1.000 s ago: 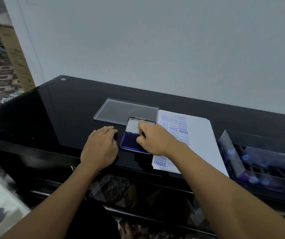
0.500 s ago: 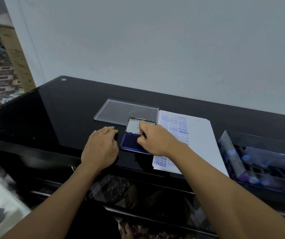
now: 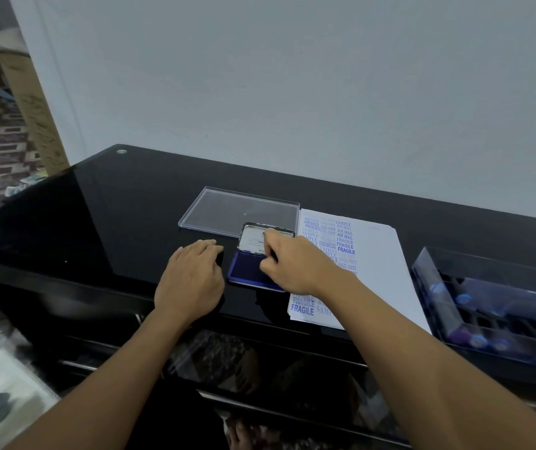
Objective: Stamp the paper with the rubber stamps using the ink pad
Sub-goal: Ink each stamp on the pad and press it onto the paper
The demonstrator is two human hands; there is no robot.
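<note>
An open ink pad (image 3: 244,271) with a dark blue pad and a raised metal lid (image 3: 253,242) lies on the black table, just left of the white paper (image 3: 380,271). The paper carries several blue stamped words such as FRAGILE and AIR MAIL. My right hand (image 3: 296,267) hovers low over the pad's right half, its fingers curled and pinching a small dark rubber stamp (image 3: 272,254) that is mostly hidden. My left hand (image 3: 192,280) lies flat on the table beside the pad's left edge, holding nothing.
A clear plastic cover (image 3: 237,209) lies flat behind the ink pad. At the right stands a clear box (image 3: 494,297) with several purple-handled stamps in it. The glossy black table (image 3: 114,222) ends at a front edge just below my wrists.
</note>
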